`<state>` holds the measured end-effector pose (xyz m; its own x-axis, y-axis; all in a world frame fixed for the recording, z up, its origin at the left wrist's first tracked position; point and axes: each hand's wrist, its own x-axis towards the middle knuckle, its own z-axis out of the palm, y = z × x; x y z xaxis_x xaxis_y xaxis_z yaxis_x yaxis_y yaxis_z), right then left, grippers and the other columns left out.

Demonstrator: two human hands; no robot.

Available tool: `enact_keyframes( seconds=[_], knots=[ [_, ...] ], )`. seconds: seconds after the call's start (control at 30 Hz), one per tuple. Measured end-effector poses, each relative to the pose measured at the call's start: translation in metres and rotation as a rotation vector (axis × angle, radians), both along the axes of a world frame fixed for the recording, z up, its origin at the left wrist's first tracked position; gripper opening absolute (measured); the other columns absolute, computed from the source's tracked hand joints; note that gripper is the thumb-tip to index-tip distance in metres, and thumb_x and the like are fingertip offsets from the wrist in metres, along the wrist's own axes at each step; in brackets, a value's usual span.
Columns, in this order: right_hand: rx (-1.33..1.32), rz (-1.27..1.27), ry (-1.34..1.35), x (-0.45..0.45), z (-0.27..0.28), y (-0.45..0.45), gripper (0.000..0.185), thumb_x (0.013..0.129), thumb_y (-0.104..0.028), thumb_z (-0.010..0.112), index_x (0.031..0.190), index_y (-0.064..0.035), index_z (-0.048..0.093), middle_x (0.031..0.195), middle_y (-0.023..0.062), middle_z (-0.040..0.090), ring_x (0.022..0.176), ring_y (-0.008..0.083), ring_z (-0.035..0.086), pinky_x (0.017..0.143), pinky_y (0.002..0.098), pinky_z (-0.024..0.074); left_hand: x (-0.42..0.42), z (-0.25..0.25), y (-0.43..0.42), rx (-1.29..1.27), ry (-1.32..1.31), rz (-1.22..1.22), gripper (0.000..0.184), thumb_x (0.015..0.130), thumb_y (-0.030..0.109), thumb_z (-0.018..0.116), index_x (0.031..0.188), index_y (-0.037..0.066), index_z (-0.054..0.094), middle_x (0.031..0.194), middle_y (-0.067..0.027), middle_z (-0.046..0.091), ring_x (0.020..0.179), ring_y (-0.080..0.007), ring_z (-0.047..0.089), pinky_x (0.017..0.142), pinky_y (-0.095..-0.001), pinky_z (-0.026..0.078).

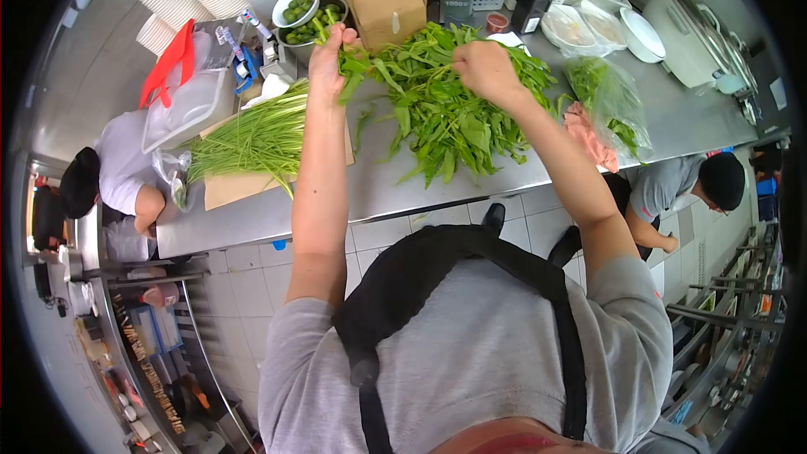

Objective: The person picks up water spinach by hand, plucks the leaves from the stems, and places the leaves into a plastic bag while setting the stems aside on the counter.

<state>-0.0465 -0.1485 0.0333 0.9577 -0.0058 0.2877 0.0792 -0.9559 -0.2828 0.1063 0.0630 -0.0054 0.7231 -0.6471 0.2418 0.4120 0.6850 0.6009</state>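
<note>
The left hand [326, 71] is closed around green stems [321, 29]; the stem ends project above the fingers and leaves hang beside the palm. The right hand [487, 71] is curled into a narrow fist over the upper part of the leafy greens [458, 113]; whether it pinches a stem cannot be told. The leafy greens lie heaped on the steel table [374, 193], below and to both sides of the right hand, and to the right of the left hand. Long thin stalks [252, 130] lie left of the left forearm. A clear plastic bag [622, 105] containing greens rests right of the heap, beside a pink cloth [588, 136].
</note>
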Motion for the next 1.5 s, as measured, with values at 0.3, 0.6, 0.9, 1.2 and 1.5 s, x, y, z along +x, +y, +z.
enact_keyframes(
  seconds=[0.3, 0.6, 0.9, 1.2, 1.5],
  knots=[
    [0.044, -0.001, -0.091, 0.000, 0.030, 0.006, 0.018, 0.072, -0.022, 0.057, 0.080, -0.0083, 0.063, 0.073, 0.0145, 0.060, 0.070, 0.0310, 0.059, 0.063, 0.0414, 0.0463, -0.053, 0.039, -0.036, 0.247, -0.227, 0.114, 0.023, 0.083, 0.024, 0.051, 0.100, 0.008, 0.052, 0.117, -0.0106, 0.048, 0.092, -0.0168, 0.053, 0.074, -0.0301, 0.046],
    [0.495, -0.157, -0.498, -0.051, 0.030, 0.012, 0.020, 0.065, -0.017, 0.061, 0.068, 0.0014, 0.055, 0.056, 0.0160, 0.053, 0.050, 0.0282, 0.055, 0.049, 0.0351, 0.0424, -0.121, 0.067, -0.113, 0.291, -0.329, -0.160, 0.045, 0.083, 0.016, 0.052, 0.122, 0.002, 0.036, 0.113, -0.0060, 0.049, 0.103, -0.0174, 0.046, 0.092, -0.0302, 0.033],
    [0.820, -0.325, -0.578, -0.143, 0.031, -0.064, 0.011, 0.070, -0.008, 0.057, 0.071, 0.0026, 0.055, 0.057, 0.0057, 0.054, 0.049, 0.0099, 0.050, 0.046, 0.0262, 0.0399, -0.199, 0.083, -0.219, 0.302, -0.733, -0.241, 0.068, 0.080, 0.032, 0.056, 0.130, 0.002, 0.020, 0.135, -0.0157, 0.020, 0.126, -0.0247, 0.017, 0.102, -0.0349, 0.015],
    [1.503, -0.461, -0.610, -0.262, 0.018, -0.117, 0.012, 0.078, -0.011, 0.058, 0.084, -0.0009, 0.056, 0.067, 0.0006, 0.054, 0.057, 0.0051, 0.049, 0.052, 0.0186, 0.0395, -0.246, 0.050, -0.241, 0.389, -1.362, 0.204, 0.050, 0.081, 0.044, 0.047, 0.118, 0.010, 0.045, 0.134, -0.0247, 0.018, 0.127, -0.0315, 0.013, 0.100, -0.0399, 0.015],
    [2.016, -0.163, -0.820, -0.262, -0.008, -0.160, 0.009, 0.080, -0.009, 0.057, 0.086, -0.0020, 0.056, 0.072, 0.0026, 0.056, 0.062, 0.0087, 0.052, 0.055, 0.0200, 0.0415, -0.185, 0.040, -0.319, 0.767, -1.448, 0.141, 0.043, 0.065, 0.003, 0.051, 0.107, 0.003, 0.054, 0.127, -0.0249, 0.030, 0.094, -0.0337, 0.053, 0.077, -0.0372, 0.044]
  ],
)
